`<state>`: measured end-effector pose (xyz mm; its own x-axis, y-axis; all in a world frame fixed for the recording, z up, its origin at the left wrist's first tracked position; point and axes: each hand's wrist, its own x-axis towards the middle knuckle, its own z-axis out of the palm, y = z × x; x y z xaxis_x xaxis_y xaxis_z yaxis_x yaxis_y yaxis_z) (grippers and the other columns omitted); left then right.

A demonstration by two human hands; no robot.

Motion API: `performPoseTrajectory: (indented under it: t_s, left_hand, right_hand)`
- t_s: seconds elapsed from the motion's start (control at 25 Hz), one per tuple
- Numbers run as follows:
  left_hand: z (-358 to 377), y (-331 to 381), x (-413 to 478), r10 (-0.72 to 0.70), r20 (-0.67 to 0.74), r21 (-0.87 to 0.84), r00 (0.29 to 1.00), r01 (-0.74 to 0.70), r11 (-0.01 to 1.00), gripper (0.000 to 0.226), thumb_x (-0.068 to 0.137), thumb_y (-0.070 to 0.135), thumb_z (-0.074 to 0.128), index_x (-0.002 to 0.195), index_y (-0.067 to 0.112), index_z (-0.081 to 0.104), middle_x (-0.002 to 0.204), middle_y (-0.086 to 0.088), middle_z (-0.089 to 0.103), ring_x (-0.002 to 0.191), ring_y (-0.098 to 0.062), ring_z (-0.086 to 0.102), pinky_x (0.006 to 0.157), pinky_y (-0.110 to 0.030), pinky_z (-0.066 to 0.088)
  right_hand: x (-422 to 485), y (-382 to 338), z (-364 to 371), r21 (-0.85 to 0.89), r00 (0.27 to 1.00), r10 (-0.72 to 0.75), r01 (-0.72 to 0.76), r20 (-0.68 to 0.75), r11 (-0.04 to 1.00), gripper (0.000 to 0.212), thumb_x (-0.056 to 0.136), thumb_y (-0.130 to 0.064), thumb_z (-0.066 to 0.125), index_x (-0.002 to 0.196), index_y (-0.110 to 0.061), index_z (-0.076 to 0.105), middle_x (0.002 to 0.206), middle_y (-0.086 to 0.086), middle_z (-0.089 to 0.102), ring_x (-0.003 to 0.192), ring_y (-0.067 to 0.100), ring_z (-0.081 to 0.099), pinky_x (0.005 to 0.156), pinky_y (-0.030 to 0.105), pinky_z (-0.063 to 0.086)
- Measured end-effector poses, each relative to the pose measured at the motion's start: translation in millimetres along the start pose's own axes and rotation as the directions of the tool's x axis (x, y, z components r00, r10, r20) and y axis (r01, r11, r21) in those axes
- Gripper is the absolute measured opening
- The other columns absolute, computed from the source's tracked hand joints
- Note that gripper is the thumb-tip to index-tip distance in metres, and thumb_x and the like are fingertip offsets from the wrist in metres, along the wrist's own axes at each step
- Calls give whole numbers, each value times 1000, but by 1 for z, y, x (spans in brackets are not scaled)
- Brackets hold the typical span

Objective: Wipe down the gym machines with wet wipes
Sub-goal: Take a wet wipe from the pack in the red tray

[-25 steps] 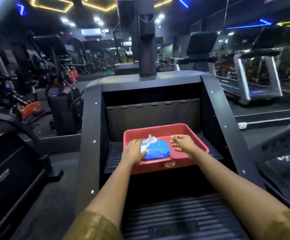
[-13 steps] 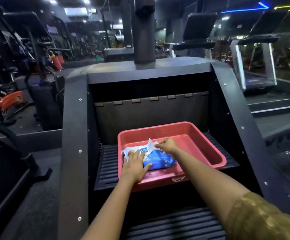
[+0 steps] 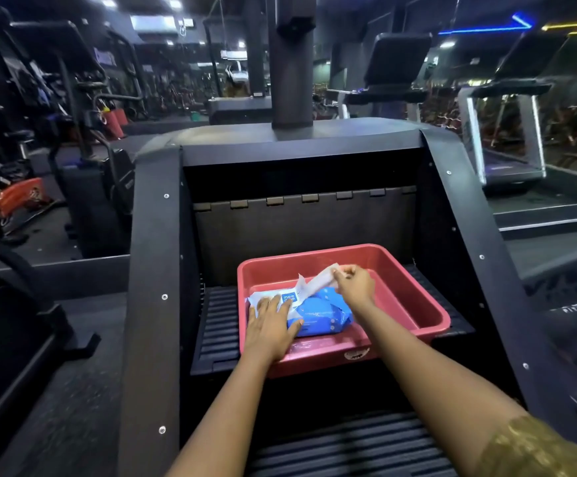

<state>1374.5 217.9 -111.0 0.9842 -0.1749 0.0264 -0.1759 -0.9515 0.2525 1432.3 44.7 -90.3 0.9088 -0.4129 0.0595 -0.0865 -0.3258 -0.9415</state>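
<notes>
Red tray (image 3: 397,297) on a ribbed step (image 3: 218,321) of the black stair machine (image 3: 152,270), blue wipes pack (image 3: 328,311) in its left half, my left grip (image 3: 269,328) flat on the pack's left end, my right grip (image 3: 354,285) pinching a white wipe (image 3: 316,285) stretched up out of the pack

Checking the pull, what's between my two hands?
Head view: the blue wipes pack, pressed by the left hand, and a white wipe stretching from it to the pinching right hand.
</notes>
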Motion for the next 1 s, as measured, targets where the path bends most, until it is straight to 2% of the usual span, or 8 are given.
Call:
performPoseTrajectory:
  t_s: [0.16, 0.24, 0.4, 0.48, 0.56, 0.76, 0.88, 1.0]
  left_hand:
    - [-4, 2, -5, 4, -49, -9, 999, -4, 1000, 54, 100, 43, 35, 149, 23, 24, 157, -1, 20, 145, -17, 12, 117, -41, 0]
    - [-7, 3, -10, -1, -58, -15, 998, 0, 1000, 54, 100, 43, 36, 148, 24, 25, 156, -1, 21, 145, -16, 13, 118, -41, 1]
    - [-15, 12, -35, 4, -68, -8, 998, -4, 1000, 56, 99, 44, 39, 149, 24, 25, 156, -3, 21, 146, -16, 13, 118, -41, 5]
    - [-20, 19, -55, 9, -72, -32, 997, -11, 999, 57, 98, 44, 41, 149, 23, 26, 156, -3, 21, 145, -17, 14, 118, -41, 8]
    - [-21, 25, -79, -5, -85, -43, 996, 2, 999, 57, 98, 44, 41, 148, 22, 27, 155, -4, 23, 144, -18, 20, 117, -40, 10]
    - [-5, 44, -163, -13, -62, -2, 998, 13, 1000, 57, 98, 43, 41, 148, 20, 27, 155, -5, 24, 143, -20, 23, 116, -43, 12]
    - [22, 60, -226, -31, 36, 19, 999, 31, 999, 57, 99, 43, 40, 149, 19, 27, 156, -4, 23, 143, -20, 22, 116, -43, 12]
    - [67, 73, -305, -64, 230, 23, 971, 60, 998, 58, 99, 45, 38, 149, 18, 25, 156, -5, 23, 143, -22, 23, 116, -45, 12]
  right_hand:
    - [-23, -17, -28, 115, 983, -71, 92, -172, 989, 11, 91, -21, 57, 93, -11, 60, 83, 2, 61, 80, 22, 57, 72, 29, 42]
    - [-35, -21, -41, 131, 979, -96, 121, -182, 984, 14, 92, -21, 56, 98, -9, 60, 86, 2, 61, 81, 20, 53, 68, 26, 36]
    - [-60, -26, -75, 184, 978, -104, 138, -181, 973, 10, 89, -23, 60, 95, -15, 62, 87, -1, 61, 83, 17, 55, 71, 26, 39]
    - [-75, -27, -94, 228, 984, -110, 140, -138, 963, 2, 87, -23, 64, 87, -22, 62, 85, -3, 63, 83, 17, 57, 75, 30, 45]
    - [-99, -25, -114, 285, 989, -133, 147, -66, 947, 9, 85, -21, 66, 80, -27, 60, 81, -3, 64, 78, 17, 59, 74, 35, 49]
    - [-185, 20, -166, 320, 990, -96, 57, 107, 946, 5, 87, -12, 63, 90, -16, 63, 84, 4, 63, 75, 13, 56, 62, 24, 46]
    - [-240, 72, -186, 222, 979, 31, -77, 201, 972, 5, 88, -14, 62, 92, -14, 64, 88, 4, 64, 78, 15, 58, 62, 24, 45]
    - [-304, 128, -211, 79, 948, 144, -173, 284, 982, 12, 90, -17, 61, 98, -9, 64, 89, 6, 63, 81, 18, 59, 69, 31, 47]
